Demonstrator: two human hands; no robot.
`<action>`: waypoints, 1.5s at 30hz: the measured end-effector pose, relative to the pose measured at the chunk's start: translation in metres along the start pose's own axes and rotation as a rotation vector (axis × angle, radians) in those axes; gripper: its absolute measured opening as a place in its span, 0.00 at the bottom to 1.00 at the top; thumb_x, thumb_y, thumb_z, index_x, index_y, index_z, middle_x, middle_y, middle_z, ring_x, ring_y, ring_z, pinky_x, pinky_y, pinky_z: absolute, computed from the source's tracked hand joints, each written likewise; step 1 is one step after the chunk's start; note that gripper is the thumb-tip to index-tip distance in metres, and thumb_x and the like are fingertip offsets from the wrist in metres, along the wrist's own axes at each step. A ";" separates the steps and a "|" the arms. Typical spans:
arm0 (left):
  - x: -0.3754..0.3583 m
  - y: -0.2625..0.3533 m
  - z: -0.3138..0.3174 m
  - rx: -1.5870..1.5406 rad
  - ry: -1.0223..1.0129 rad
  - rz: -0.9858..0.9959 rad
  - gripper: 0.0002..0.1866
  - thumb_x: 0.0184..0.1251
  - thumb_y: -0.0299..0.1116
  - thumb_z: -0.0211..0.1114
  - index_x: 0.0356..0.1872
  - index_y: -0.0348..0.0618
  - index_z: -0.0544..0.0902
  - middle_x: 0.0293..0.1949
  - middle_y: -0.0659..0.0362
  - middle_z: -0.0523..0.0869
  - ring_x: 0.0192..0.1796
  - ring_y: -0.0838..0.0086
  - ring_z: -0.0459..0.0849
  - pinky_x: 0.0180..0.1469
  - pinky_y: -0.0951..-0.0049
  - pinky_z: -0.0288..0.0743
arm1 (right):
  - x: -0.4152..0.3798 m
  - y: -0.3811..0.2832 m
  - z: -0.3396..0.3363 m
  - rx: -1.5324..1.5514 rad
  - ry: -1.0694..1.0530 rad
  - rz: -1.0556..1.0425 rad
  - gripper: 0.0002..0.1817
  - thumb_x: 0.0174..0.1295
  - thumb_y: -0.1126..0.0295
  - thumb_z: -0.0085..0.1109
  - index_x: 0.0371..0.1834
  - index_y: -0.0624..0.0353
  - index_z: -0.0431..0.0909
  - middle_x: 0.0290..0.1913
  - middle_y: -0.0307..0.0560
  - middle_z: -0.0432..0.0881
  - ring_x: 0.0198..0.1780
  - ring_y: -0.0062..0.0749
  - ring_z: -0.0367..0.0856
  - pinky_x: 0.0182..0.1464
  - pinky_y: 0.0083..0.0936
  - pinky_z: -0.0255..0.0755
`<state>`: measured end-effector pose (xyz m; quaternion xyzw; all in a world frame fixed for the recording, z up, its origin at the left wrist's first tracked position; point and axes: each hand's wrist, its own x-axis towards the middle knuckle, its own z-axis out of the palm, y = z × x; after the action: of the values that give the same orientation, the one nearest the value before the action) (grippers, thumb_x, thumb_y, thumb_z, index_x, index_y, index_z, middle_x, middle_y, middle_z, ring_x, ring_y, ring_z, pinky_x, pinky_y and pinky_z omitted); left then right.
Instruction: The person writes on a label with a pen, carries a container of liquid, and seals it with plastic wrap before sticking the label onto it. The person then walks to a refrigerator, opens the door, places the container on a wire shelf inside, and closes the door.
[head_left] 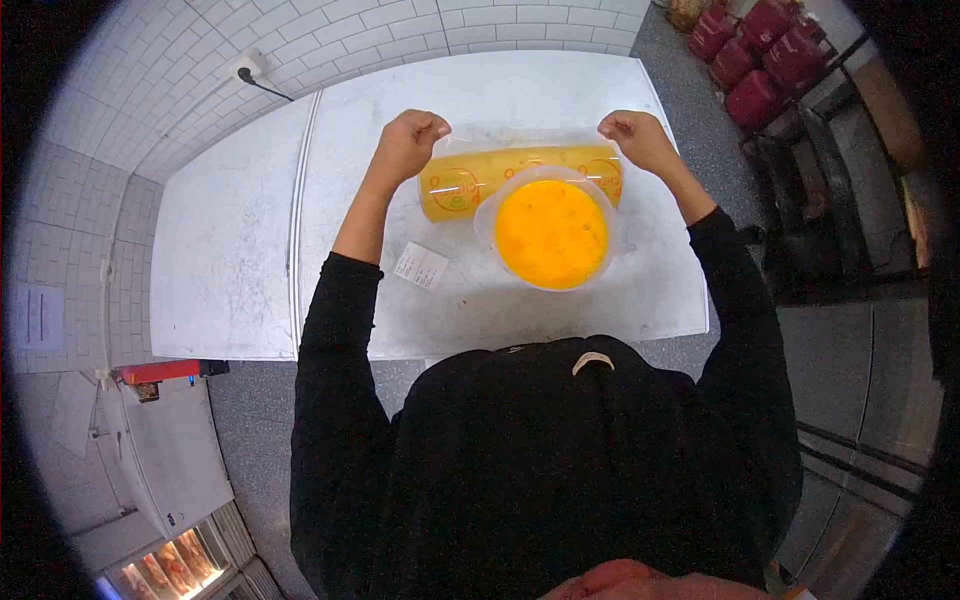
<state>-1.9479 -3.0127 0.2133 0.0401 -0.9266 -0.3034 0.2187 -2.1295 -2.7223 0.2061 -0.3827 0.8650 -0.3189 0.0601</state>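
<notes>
A clear plastic bowl [483, 222] filled with a yellow-orange liquid stands on the white table [240, 250]. Behind it lies a roll of cling film [470, 182] in yellow packaging. My left hand [408, 142] and my right hand [636, 138] are raised over the two ends of the roll, each closed on an edge of a transparent sheet of film [520, 140] stretched between them. The sheet hangs above the roll and the far rim of the bowl.
A small white paper label [421, 266] lies on the table left of the bowl. A wall socket with a black cable [252, 72] sits on the tiled wall. Red containers [760, 50] stand on the floor at the right.
</notes>
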 end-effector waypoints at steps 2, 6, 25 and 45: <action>-0.001 0.003 -0.004 -0.094 0.014 -0.041 0.06 0.56 0.27 0.56 0.31 0.38 0.80 0.28 0.57 0.81 0.34 0.74 0.79 0.40 0.76 0.72 | 0.002 0.002 -0.001 0.010 0.048 -0.006 0.06 0.54 0.71 0.53 0.32 0.59 0.78 0.29 0.47 0.79 0.31 0.32 0.78 0.36 0.24 0.71; 0.005 0.014 -0.018 -0.289 0.086 -0.125 0.08 0.59 0.28 0.54 0.32 0.34 0.79 0.27 0.59 0.81 0.31 0.80 0.79 0.37 0.81 0.72 | 0.008 -0.005 -0.013 0.217 0.222 -0.145 0.07 0.58 0.71 0.48 0.30 0.63 0.75 0.27 0.46 0.78 0.33 0.29 0.79 0.35 0.20 0.70; -0.087 0.194 -0.155 -0.432 0.264 0.415 0.11 0.57 0.29 0.52 0.23 0.33 0.78 0.21 0.58 0.79 0.24 0.73 0.76 0.26 0.78 0.67 | -0.136 -0.151 -0.145 0.756 0.337 -0.519 0.10 0.58 0.67 0.49 0.30 0.65 0.71 0.22 0.42 0.72 0.20 0.23 0.73 0.23 0.15 0.69; -0.135 -0.005 0.094 -0.109 -0.318 -0.033 0.10 0.56 0.31 0.52 0.37 0.42 0.77 0.39 0.49 0.79 0.42 0.60 0.76 0.41 0.67 0.70 | -0.178 0.058 0.095 0.533 -0.092 0.168 0.07 0.53 0.72 0.56 0.33 0.63 0.79 0.31 0.46 0.81 0.32 0.24 0.77 0.37 0.18 0.70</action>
<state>-1.8671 -2.9379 0.0917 -0.0053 -0.9310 -0.3591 0.0660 -2.0077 -2.6163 0.0721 -0.2945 0.7756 -0.5113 0.2241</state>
